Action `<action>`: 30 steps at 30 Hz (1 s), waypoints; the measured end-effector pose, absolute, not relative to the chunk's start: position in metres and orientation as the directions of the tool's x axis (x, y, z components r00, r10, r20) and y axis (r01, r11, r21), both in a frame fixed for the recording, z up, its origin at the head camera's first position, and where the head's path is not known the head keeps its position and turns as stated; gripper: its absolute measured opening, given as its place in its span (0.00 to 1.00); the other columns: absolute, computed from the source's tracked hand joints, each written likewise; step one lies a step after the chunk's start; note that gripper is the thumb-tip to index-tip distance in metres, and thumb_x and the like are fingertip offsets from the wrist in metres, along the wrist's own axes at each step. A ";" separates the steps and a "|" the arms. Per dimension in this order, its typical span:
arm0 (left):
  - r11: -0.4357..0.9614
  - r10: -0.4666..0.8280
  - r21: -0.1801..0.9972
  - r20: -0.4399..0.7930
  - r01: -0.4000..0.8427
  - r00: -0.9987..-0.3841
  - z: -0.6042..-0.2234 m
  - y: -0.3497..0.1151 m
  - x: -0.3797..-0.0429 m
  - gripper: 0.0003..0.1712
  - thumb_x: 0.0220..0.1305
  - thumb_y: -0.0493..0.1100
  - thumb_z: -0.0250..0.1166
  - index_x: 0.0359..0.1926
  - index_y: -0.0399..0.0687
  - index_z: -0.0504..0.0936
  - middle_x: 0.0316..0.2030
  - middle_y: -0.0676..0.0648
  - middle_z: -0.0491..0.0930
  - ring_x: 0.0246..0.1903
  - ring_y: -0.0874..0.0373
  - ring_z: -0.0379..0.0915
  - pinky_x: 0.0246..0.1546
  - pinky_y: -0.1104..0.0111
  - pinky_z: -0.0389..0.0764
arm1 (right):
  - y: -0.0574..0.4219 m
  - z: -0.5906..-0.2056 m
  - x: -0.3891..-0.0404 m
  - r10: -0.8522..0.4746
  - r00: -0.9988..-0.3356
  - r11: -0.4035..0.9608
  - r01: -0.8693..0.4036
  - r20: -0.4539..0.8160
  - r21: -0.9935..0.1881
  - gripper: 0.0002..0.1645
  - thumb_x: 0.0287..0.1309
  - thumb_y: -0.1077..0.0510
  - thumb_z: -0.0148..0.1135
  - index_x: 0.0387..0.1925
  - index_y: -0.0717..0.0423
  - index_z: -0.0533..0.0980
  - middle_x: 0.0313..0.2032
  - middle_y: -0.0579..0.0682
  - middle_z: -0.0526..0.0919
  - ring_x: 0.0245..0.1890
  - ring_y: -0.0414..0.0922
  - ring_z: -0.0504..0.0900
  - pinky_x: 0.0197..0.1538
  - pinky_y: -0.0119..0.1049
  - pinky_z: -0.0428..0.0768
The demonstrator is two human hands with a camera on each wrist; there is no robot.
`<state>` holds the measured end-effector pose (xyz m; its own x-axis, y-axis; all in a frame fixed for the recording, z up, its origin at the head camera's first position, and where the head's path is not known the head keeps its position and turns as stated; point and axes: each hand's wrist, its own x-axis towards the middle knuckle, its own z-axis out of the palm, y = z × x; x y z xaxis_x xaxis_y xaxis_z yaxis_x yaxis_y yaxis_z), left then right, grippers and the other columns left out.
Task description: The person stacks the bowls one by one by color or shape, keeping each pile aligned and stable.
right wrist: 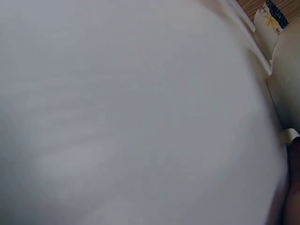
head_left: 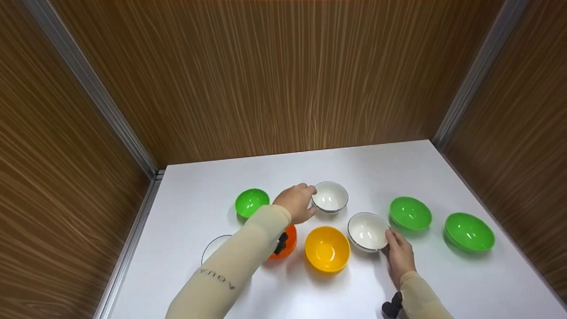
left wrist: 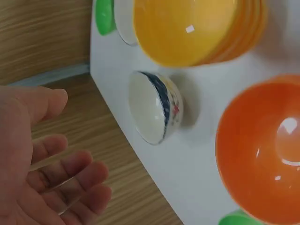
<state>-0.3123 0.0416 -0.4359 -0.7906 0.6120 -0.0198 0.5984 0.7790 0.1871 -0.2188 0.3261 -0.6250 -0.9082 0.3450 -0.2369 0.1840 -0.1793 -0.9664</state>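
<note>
My right hand [head_left: 401,254] grips the right rim of a white bowl [head_left: 366,230], thumb on the rim. At the edge of the right wrist view, only a dark part of that hand [right wrist: 294,183] shows. My left hand [head_left: 297,203] reaches over to the left side of another white bowl [head_left: 330,196], fingers spread and nothing between them. In the left wrist view this bowl [left wrist: 150,108] has a dark blue patterned band and flowers outside, with the fingers [left wrist: 86,176] apart from it. An orange bowl [head_left: 290,243] lies partly hidden beneath the left forearm.
Yellow bowls [head_left: 327,249], nested in a stack, stand between the orange and white ones. One green bowl [head_left: 251,202] sits at the left, two more [head_left: 410,213] at the right. A white bowl's rim [head_left: 212,248] shows behind the left sleeve. Wood-grain panels [head_left: 283,79] enclose the white table [head_left: 199,186].
</note>
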 end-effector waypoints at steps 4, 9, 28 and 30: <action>0.793 0.608 0.111 -0.074 0.599 -0.791 -0.443 0.050 -0.323 0.27 0.55 0.52 0.64 0.55 0.49 0.73 0.43 0.48 0.76 0.41 0.57 0.73 0.46 0.66 0.75 | 0.326 -0.626 -0.218 0.323 -0.916 -0.185 0.187 -0.240 -0.965 0.44 0.62 0.40 0.48 0.68 0.61 0.48 0.67 0.57 0.53 0.65 0.48 0.57 0.64 0.37 0.59; 0.796 0.604 0.077 -0.168 0.601 -0.779 -0.451 0.065 -0.328 0.25 0.54 0.48 0.65 0.54 0.51 0.74 0.43 0.48 0.77 0.41 0.57 0.73 0.45 0.66 0.75 | 0.327 -0.624 -0.217 0.300 -0.924 -0.162 0.197 -0.239 -0.967 0.46 0.62 0.39 0.48 0.69 0.62 0.47 0.67 0.57 0.53 0.65 0.49 0.56 0.64 0.37 0.58; 0.867 0.478 0.049 -0.367 0.497 -0.798 -0.479 0.096 -0.330 0.30 0.60 0.48 0.61 0.64 0.68 0.65 0.56 0.57 0.71 0.48 0.62 0.69 0.51 0.66 0.71 | 0.340 -0.620 -0.201 0.352 -0.906 -0.077 0.220 -0.233 -0.972 0.45 0.61 0.38 0.48 0.67 0.63 0.50 0.66 0.59 0.55 0.64 0.50 0.58 0.64 0.39 0.59; 0.880 0.456 0.064 -0.385 0.470 -0.802 -0.481 0.099 -0.328 0.32 0.60 0.49 0.61 0.64 0.72 0.62 0.57 0.58 0.70 0.50 0.61 0.68 0.54 0.65 0.69 | 0.341 -0.620 -0.200 0.364 -0.902 -0.062 0.226 -0.233 -0.972 0.46 0.60 0.37 0.48 0.67 0.63 0.51 0.66 0.59 0.56 0.64 0.50 0.58 0.64 0.40 0.59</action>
<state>-0.3285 0.0995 -0.4808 -0.8021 0.4561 -0.3854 0.4697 0.8805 0.0642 -0.1996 0.3413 -0.6196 -0.9019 0.3640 -0.2326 0.2258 -0.0618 -0.9722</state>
